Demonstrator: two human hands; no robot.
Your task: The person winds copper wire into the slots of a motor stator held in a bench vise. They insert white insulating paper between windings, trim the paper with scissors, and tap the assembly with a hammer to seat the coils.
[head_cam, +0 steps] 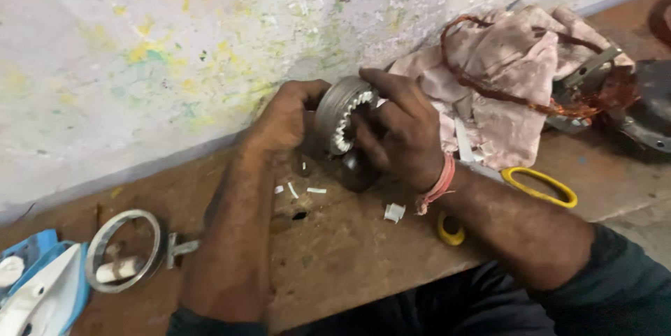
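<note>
A person's left hand (pixel 283 118) and right hand (pixel 398 133) close together around a round metal stator core (pixel 342 118), gripping it from either side and holding it up just above the back edge of a worn wooden bench (pixel 335 252), close to the paint-flecked wall (pixel 175 42). The fingers of the right hand curl over the core's toothed front face, where white slot liners show between the teeth; a red-and-pink thread band (pixel 437 186) circles that wrist. Directly below the hands, small white paper scraps (pixel 293 189) lie scattered on the bench, with a folded white piece (pixel 395 212) near the right forearm. Yellow-handled scissors (pixel 538 186) rest beside that arm, partly hidden under it. Further toward the right end of the bench, a crumpled pinkish cloth (pixel 503 70) lies heaped against the wall, with a tangle of copper winding wire (pixel 559 102) draped across it. At the left end, a metal ring clamp (pixel 126 249) sits by a blue-and-white object (pixel 42 287) at the corner.
</note>
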